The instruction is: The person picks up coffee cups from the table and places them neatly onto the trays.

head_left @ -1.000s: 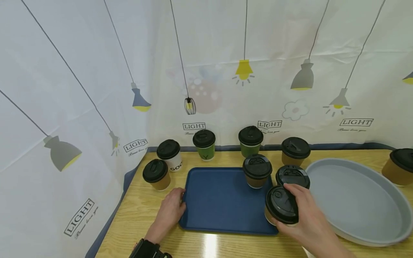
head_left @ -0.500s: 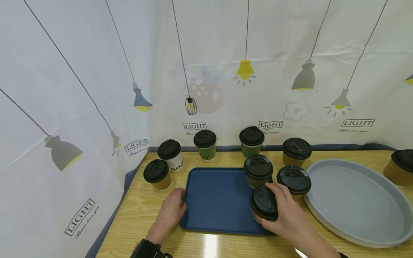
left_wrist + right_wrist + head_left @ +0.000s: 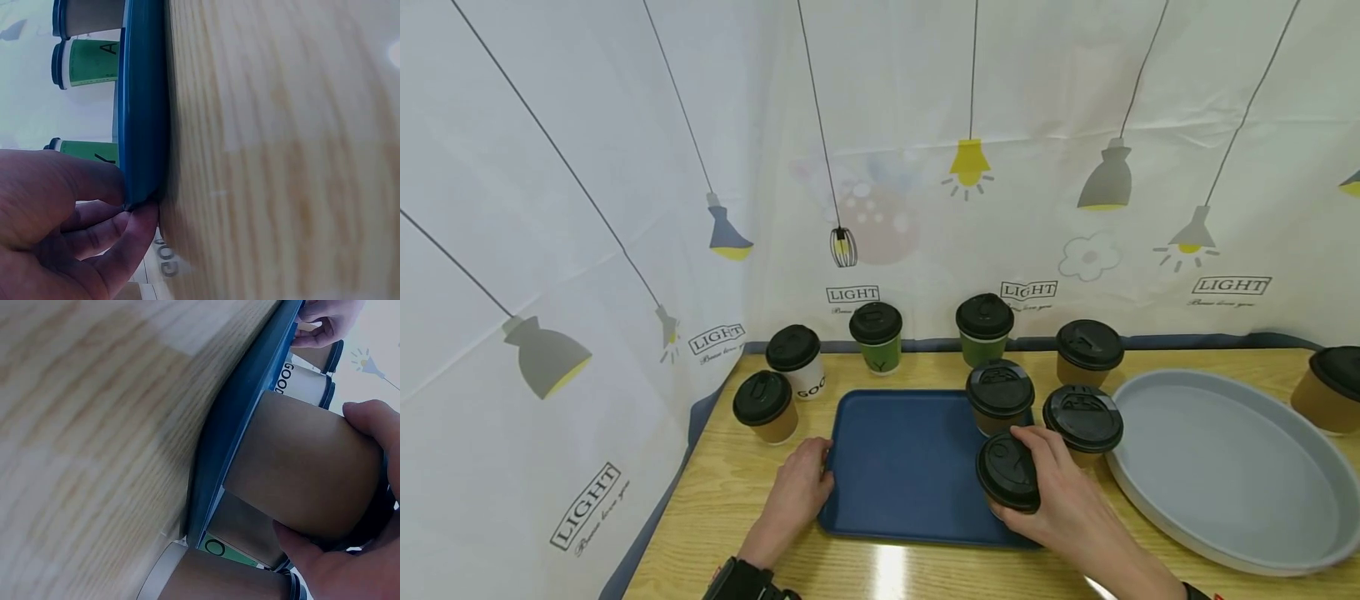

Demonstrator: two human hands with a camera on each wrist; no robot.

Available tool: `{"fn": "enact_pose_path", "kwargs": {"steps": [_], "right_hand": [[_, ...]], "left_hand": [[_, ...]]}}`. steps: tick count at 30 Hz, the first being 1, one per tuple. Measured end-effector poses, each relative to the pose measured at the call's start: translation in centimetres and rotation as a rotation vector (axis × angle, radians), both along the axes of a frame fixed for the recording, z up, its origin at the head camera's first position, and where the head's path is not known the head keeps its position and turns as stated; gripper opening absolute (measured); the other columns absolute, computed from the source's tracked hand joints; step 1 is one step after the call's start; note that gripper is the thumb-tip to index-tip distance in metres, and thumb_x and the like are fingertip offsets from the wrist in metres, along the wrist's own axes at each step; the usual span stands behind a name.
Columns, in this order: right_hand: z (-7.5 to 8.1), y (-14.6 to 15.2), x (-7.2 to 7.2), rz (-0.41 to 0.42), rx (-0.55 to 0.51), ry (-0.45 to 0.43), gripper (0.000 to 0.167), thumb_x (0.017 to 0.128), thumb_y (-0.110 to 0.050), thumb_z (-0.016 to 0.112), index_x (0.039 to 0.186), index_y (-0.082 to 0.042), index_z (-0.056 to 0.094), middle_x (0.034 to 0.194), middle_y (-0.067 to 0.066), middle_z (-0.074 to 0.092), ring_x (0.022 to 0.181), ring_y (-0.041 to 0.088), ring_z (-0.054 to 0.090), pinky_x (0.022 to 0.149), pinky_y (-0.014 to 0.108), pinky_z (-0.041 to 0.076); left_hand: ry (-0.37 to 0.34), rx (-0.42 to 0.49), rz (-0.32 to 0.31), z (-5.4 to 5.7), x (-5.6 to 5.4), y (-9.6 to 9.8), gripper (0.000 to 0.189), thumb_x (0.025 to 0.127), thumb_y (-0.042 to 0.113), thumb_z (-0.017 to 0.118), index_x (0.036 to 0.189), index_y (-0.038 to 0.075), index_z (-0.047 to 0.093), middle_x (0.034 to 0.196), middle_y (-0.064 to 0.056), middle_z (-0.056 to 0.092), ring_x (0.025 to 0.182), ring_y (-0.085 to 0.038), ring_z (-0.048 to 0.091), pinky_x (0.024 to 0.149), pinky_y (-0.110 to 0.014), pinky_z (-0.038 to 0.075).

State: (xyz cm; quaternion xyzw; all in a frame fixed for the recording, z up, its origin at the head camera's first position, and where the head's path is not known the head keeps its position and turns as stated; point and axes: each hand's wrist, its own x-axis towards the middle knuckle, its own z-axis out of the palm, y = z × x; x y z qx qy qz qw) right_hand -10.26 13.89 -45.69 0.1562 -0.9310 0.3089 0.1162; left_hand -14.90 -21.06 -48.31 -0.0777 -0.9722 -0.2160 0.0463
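My left hand grips the left edge of a blue rectangular tray; in the left wrist view, thumb and fingers meet at its rim. With thumb and fingers, my right hand holds a brown paper coffee cup by its black lid, upright at the tray's front right part. The right wrist view shows its base at the tray's rim; contact with the tray floor cannot be told. Behind it, a second brown lidded cup stands in the tray's back right corner.
Just right of the tray stands another brown cup, close to my right hand, beside a round grey tray. Along the back are two green cups, a white cup and brown cups. A printed cloth hangs behind.
My right hand has carried the brown cup left, from the blue tray's right edge to inside it, with only a slight shift in the last half second. My left hand stays put.
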Motion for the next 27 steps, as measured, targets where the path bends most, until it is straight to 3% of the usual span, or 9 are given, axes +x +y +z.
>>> {"fn": "enact_pose_path", "kwargs": {"steps": [7,12,14,17,19,22,27], "right_hand": [[0.2,0.3,0.2,0.015,-0.014,-0.049,0.101,0.072,-0.031,0.097,0.151,-0.002,0.041,0.145,0.024,0.043,0.122,0.046,0.059,0.087,0.058,0.056],[1.2,1.4,1.5,-0.002,-0.028,-0.1,0.106,0.076,-0.046,0.092,0.155,-0.004,0.035,0.153,0.026,0.037,0.127,0.051,0.054,0.09,0.065,0.053],[1.5,2.3,2.2,-0.029,-0.032,-0.07,0.094,0.081,-0.043,0.089,0.152,-0.004,0.042,0.149,0.023,0.043,0.121,0.047,0.058,0.087,0.063,0.054],[1.6,3.7,2.8,-0.098,-0.025,-0.059,0.057,0.09,-0.028,0.082,0.136,-0.006,0.058,0.129,0.013,0.06,0.107,0.032,0.065,0.084,0.052,0.058],[1.4,4.6,2.6,-0.139,-0.009,-0.105,0.031,0.093,-0.018,0.076,0.121,-0.007,0.067,0.111,0.004,0.066,0.092,0.02,0.065,0.076,0.042,0.059],[0.6,5.4,1.6,-0.149,0.073,-0.207,0.007,0.096,-0.014,0.072,0.101,-0.01,0.075,0.088,-0.005,0.068,0.075,0.011,0.061,0.065,0.033,0.054],[-1.1,5.4,-0.1,-0.085,0.164,-0.349,0.011,0.096,-0.016,0.073,0.085,-0.014,0.076,0.078,-0.006,0.069,0.067,0.011,0.06,0.063,0.038,0.053]], "left_hand": [[0.01,-0.007,-0.001,-0.1,0.0,0.0,0.032,0.087,-0.007,0.071,0.119,-0.006,0.066,0.102,-0.013,0.066,0.09,-0.026,0.066,0.074,-0.045,0.057],[0.012,-0.003,-0.009,-0.1,-0.1,0.0,0.032,0.087,-0.007,0.071,0.118,-0.006,0.066,0.103,-0.013,0.067,0.091,-0.027,0.066,0.074,-0.045,0.057],[0.017,0.0,-0.014,-0.1,0.0,-0.1,0.033,0.086,-0.008,0.071,0.118,-0.006,0.066,0.102,-0.013,0.066,0.09,-0.026,0.066,0.074,-0.044,0.057],[0.027,0.004,-0.02,0.0,-0.1,-0.2,0.033,0.086,-0.008,0.071,0.118,-0.006,0.066,0.101,-0.012,0.066,0.089,-0.025,0.064,0.073,-0.044,0.056],[0.029,0.006,-0.02,0.1,-0.1,-0.2,0.033,0.086,-0.008,0.071,0.118,-0.007,0.066,0.101,-0.013,0.066,0.089,-0.025,0.063,0.073,-0.043,0.056],[0.028,0.009,-0.021,0.2,0.0,-0.3,0.033,0.086,-0.008,0.071,0.119,-0.007,0.065,0.103,-0.014,0.066,0.09,-0.025,0.064,0.074,-0.044,0.056],[0.028,0.021,-0.029,0.1,0.1,-0.1,0.033,0.086,-0.009,0.071,0.119,-0.007,0.065,0.105,-0.015,0.066,0.092,-0.027,0.065,0.076,-0.045,0.056]]}}
